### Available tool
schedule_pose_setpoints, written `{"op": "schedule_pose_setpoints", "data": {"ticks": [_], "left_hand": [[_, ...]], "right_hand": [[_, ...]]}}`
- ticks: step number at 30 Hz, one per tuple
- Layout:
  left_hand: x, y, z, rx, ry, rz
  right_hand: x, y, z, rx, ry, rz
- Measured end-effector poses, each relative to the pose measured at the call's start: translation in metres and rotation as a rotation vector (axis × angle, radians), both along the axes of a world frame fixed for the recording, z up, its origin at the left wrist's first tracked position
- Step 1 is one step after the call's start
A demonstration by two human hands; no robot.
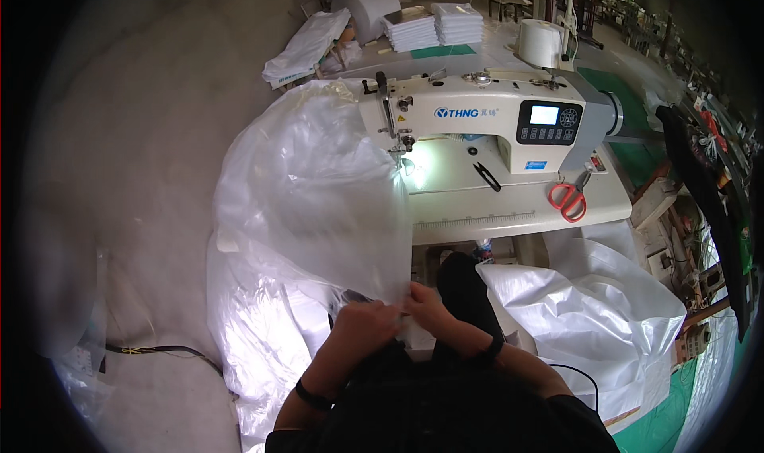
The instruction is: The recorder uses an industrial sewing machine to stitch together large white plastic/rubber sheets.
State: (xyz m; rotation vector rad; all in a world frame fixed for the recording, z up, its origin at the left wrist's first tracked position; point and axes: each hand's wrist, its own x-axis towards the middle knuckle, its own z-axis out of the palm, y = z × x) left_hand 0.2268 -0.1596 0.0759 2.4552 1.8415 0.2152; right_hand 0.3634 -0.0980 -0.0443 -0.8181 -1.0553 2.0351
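Your left hand (362, 322) and right hand (430, 308) pinch the clear plastic sheet's (310, 190) lower edge together, just below the table (517, 210) edge; bare floor (143, 174) lies left.

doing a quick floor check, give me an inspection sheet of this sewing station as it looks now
surface: pale sewing table with a ruler strip along its front edge, lit under the needle
job's things: clear plastic sheet draped from the sewing machine to the lap; both hands pinch its lower edge
clutter: red-handled scissors, black thread snips, white woven bag at right
grips: left hand and right hand closed on the sheet, close together
cables: black cable on the floor at left
surroundings: stacks of folded white material, white roll, concrete floor
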Motion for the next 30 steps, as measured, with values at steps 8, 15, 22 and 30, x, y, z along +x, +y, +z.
{"op": "schedule_pose_setpoints", "data": {"ticks": [8,15,22,30], "left_hand": [[-0.117,0.034,-0.058,0.393,-0.495,0.890],[-0.213,0.067,-0.099,0.090,-1.850,0.907],[-0.217,0.041,-0.065,0.714,-2.143,0.333],[-0.269,0.061,-0.090,0.412,-2.229,0.476]], "right_hand": [[0.031,-0.004,0.023,0.172,-0.337,-0.019],[0.031,-0.010,0.017,0.082,-0.185,-0.071],[0.039,-0.004,0.024,0.011,-0.234,0.114],[0.036,0.003,-0.003,-0.121,-0.221,0.111]]}}
